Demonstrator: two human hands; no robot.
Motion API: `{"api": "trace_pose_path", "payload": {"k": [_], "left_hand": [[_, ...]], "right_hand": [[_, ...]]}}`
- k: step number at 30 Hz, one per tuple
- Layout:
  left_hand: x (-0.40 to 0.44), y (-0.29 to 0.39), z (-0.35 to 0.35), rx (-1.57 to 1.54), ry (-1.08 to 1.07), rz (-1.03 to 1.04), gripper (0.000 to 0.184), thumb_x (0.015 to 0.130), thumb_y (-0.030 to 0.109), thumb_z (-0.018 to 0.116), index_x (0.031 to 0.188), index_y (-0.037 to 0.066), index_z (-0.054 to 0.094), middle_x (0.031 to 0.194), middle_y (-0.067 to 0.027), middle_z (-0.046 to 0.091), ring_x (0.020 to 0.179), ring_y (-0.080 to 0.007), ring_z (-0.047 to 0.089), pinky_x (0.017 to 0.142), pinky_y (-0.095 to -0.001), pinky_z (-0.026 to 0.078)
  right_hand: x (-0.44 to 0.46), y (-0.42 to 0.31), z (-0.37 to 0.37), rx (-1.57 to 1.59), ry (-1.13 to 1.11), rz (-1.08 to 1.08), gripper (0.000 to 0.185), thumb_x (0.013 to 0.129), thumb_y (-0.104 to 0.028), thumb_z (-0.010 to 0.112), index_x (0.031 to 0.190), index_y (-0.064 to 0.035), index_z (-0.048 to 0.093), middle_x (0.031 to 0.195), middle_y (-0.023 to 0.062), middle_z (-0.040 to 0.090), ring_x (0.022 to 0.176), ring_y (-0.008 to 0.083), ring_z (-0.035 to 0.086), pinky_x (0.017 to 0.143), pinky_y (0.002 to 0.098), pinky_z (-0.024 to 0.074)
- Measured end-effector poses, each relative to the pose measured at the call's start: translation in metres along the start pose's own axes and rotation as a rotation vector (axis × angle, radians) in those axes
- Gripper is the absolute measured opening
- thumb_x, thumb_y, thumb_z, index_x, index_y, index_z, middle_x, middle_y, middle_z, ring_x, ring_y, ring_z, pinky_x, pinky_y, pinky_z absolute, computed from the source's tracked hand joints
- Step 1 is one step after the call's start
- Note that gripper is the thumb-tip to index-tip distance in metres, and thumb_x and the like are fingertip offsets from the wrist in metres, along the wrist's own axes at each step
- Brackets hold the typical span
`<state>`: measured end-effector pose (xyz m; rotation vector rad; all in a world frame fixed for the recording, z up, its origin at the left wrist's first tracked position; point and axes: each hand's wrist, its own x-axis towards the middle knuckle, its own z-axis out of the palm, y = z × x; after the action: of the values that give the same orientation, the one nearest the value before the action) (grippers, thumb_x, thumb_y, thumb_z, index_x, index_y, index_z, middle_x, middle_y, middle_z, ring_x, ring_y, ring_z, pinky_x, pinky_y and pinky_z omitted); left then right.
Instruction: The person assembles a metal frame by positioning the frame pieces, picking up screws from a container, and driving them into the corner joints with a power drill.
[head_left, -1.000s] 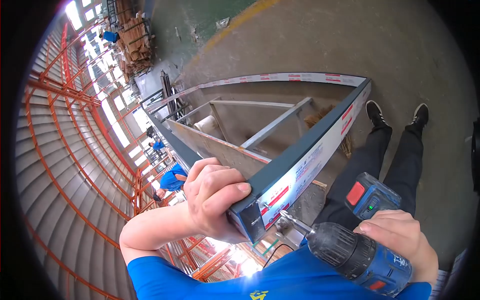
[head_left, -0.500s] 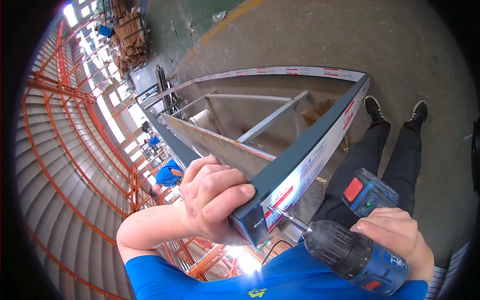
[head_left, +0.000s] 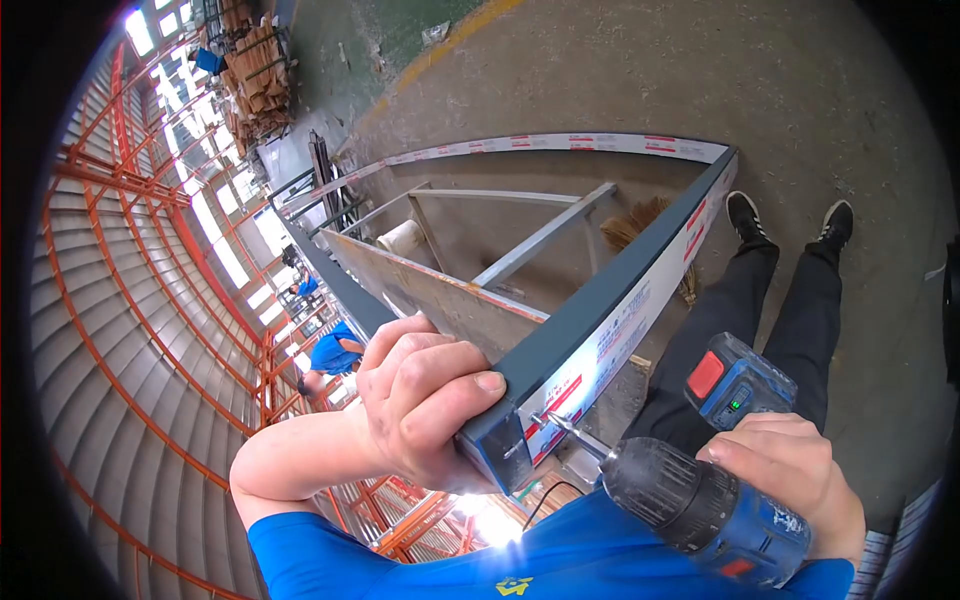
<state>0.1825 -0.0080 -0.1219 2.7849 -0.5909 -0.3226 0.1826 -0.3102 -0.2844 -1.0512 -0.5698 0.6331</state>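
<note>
Brightly lit overall, mainly by daylight through blown-out windows (head_left: 139, 32) at upper left, with hard glare at the upper edge of the blue shirt (head_left: 400, 575), a bright glow on the labelled face of the frame (head_left: 625, 330) near the drill (head_left: 665, 490), and duller, softer light on the floor (head_left: 800, 110). Sharp enough on the left hand (head_left: 425, 395) and drill, washed out toward the distant background. Heavily fisheyed, with roof (head_left: 100, 370) bowed at left, purple fringing at top left, black vignette at corners.
</note>
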Motion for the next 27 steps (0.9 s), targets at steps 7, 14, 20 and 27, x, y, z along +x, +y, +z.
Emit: {"api": "trace_pose_path", "payload": {"k": [7, 14, 20, 27], "left_hand": [[0.003, -0.001, 0.0, -0.001, -0.009, 0.005, 0.054, 0.075, 0.032, 0.083, 0.115, 0.006, 0.055, 0.093, -0.0096, 0.064, 0.073, -0.0209, 0.062, 0.073, -0.0399, 0.048], [0.004, 0.002, 0.0, 0.009, -0.001, 0.004, 0.053, 0.076, 0.031, 0.083, 0.114, 0.006, 0.055, 0.09, -0.0093, 0.062, 0.07, -0.0199, 0.059, 0.069, -0.0389, 0.047], [0.004, 0.002, 0.002, 0.029, -0.001, -0.008, 0.055, 0.074, 0.029, 0.085, 0.114, 0.006, 0.055, 0.09, -0.0086, 0.061, 0.068, -0.0196, 0.057, 0.068, -0.0387, 0.047], [0.004, 0.004, 0.0, 0.028, -0.002, -0.012, 0.056, 0.075, 0.03, 0.085, 0.115, 0.006, 0.055, 0.091, -0.0095, 0.062, 0.069, -0.0206, 0.059, 0.069, -0.04, 0.048]], "right_hand": [[0.0, 0.0, 0.0, 0.031, 0.003, -0.005, 0.042, 0.084, -0.006, 0.074, 0.124, 0.0024, 0.069, 0.1, 0.0185, 0.073, 0.07, 0.0264, 0.071, 0.063, 0.033, 0.0575], [0.004, -0.001, -0.004, 0.036, -0.01, -0.015, 0.041, 0.085, -0.007, 0.071, 0.125, 0.003, 0.069, 0.1, 0.0186, 0.073, 0.07, 0.0266, 0.071, 0.063, 0.0326, 0.0569], [0.004, -0.005, -0.006, 0.039, -0.012, 0.004, 0.043, 0.084, -0.008, 0.07, 0.125, 0.0031, 0.068, 0.1, 0.0179, 0.073, 0.071, 0.026, 0.07, 0.064, 0.0321, 0.0567], [0.008, -0.008, -0.011, -0.043, -0.054, -0.029, 0.043, 0.084, -0.01, 0.069, 0.126, 0.0024, 0.068, 0.099, 0.0157, 0.073, 0.07, 0.0243, 0.069, 0.065, 0.0321, 0.0562]]}}
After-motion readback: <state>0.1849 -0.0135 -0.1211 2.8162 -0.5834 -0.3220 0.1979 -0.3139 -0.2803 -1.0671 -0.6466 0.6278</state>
